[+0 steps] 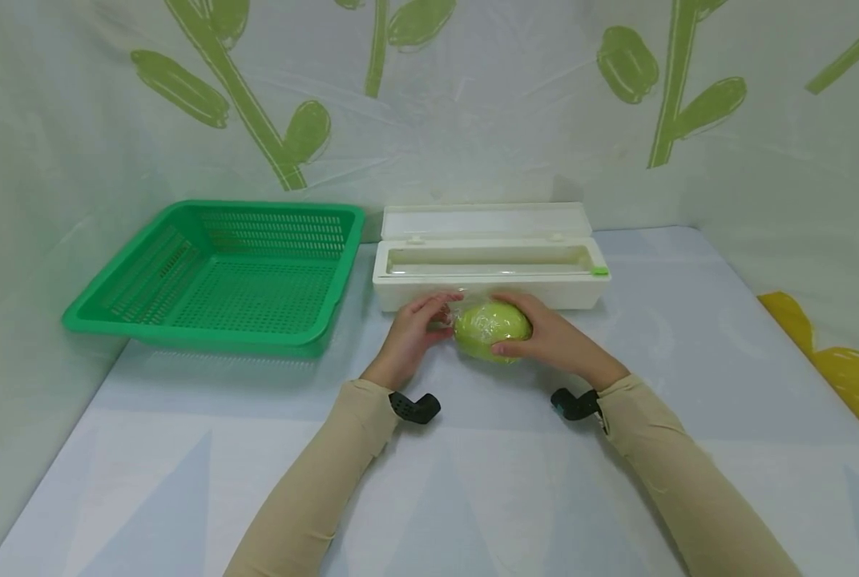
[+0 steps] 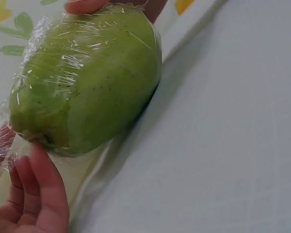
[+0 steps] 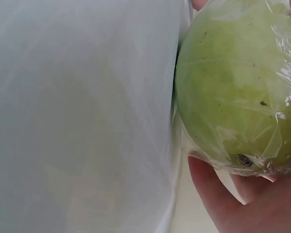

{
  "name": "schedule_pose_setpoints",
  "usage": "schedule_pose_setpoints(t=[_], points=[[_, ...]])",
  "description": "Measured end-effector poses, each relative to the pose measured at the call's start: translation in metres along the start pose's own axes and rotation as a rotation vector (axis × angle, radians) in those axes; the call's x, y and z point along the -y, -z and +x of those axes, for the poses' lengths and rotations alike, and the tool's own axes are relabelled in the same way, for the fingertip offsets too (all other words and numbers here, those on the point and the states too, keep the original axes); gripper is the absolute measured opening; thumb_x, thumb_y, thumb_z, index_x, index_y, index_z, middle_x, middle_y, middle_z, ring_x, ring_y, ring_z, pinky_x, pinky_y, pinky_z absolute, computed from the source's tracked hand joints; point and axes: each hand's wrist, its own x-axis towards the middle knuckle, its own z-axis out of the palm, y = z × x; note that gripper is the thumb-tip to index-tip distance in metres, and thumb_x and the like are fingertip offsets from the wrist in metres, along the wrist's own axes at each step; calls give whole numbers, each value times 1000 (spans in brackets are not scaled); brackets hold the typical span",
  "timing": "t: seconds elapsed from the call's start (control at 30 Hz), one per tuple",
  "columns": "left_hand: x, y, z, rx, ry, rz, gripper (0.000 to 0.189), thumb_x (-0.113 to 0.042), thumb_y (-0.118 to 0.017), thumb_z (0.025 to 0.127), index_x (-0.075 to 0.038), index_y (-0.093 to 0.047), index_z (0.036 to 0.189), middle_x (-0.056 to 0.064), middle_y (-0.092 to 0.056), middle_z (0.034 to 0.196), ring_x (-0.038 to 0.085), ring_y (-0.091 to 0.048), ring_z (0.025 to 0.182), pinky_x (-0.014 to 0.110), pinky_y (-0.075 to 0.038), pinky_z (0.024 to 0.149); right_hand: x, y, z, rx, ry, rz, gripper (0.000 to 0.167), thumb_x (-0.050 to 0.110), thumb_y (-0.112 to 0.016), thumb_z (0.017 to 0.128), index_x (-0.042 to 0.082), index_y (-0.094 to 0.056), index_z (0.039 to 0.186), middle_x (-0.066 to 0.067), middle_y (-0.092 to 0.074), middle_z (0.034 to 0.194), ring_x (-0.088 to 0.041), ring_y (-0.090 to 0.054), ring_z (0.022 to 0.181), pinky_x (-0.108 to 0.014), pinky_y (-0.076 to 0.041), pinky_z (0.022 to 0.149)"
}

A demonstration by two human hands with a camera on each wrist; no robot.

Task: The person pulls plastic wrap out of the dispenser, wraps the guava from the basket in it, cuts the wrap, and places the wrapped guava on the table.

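Note:
A green mango (image 1: 489, 327), wrapped in clear, shiny cling film (image 2: 70, 60), lies over the table in front of the white box. Around its right end my right hand (image 1: 555, 340) grips it, thumb at the near side and fingers over the far side. A dark stem scar shows through the film in the right wrist view. My left hand (image 1: 408, 336) is at the mango's other end, pinching the loose, bunched film (image 2: 2, 148) there. One of its fingertips (image 2: 39, 149) touches the mango's lower end.
Just behind the hands stands a long white film dispenser box (image 1: 487, 292), its lid (image 1: 485, 221) raised and a light-green piece (image 1: 600, 271) at its right end. A green perforated basket (image 1: 314, 340) sits at the left. A leaf-printed white sheet (image 1: 473, 136) hangs behind the table (image 1: 473, 481).

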Motion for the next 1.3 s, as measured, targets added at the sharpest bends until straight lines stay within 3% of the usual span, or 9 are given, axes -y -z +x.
schedule_pose_setpoints(t=[0.17, 0.37, 0.6, 0.83, 1.13, 1.3], points=[[-2, -1, 1, 28, 6, -27, 32, -31, -55, 88, -9, -62, 110, 6, -51, 94, 16, -50, 84, 34, -46, 77, 1, -1, 2, -40, 2, -34, 90, 52, -70, 67, 21, -26, 140, -1, -34, 135, -21, -32, 122, -45, -28, 97], [-2, -2, -1, 46, 13, -64, 31, -29, -54, 89, -8, -61, 111, 12, -49, 102, 16, -50, 83, 34, -45, 78, 3, -8, 5, -96, 32, -68, 101, 54, -71, 65, 22, -15, 143, -2, -39, 132, -20, -35, 121, -45, -29, 97], [-1, -2, -1, 89, -60, 7, 36, -30, -49, 91, -5, -58, 116, 5, -53, 120, 17, -49, 107, 38, -41, 89, 7, -10, 6, -142, 89, -153, 101, 55, -72, 64, 10, -23, 141, -7, -42, 124, -22, -39, 112, -43, -33, 92], [0, -3, -3, 171, -57, -76, 36, -28, -45, 94, -6, -54, 121, 6, -54, 122, 18, -48, 114, 41, -36, 94, 8, -8, 4, -122, 20, -161, 97, 58, -69, 64, 15, -27, 140, -6, -33, 133, -23, -36, 114, -45, -34, 91], [-4, -13, -8, 153, -57, -103, 37, -32, -43, 94, -8, -53, 120, 6, -54, 122, 16, -47, 115, 38, -33, 97, 9, -7, 4, -108, 30, -122, 82, 56, -71, 64, 17, -43, 131, -3, -36, 125, -22, -40, 106, -43, -38, 85], [-14, -16, -16, 136, -94, -28, 36, -28, -40, 96, -6, -51, 122, 9, -53, 123, 20, -46, 117, 40, -35, 95, 5, -8, 4, -109, 49, -119, 79, 56, -70, 65, 20, -44, 130, -2, -36, 124, -21, -40, 105, -43, -38, 84]])
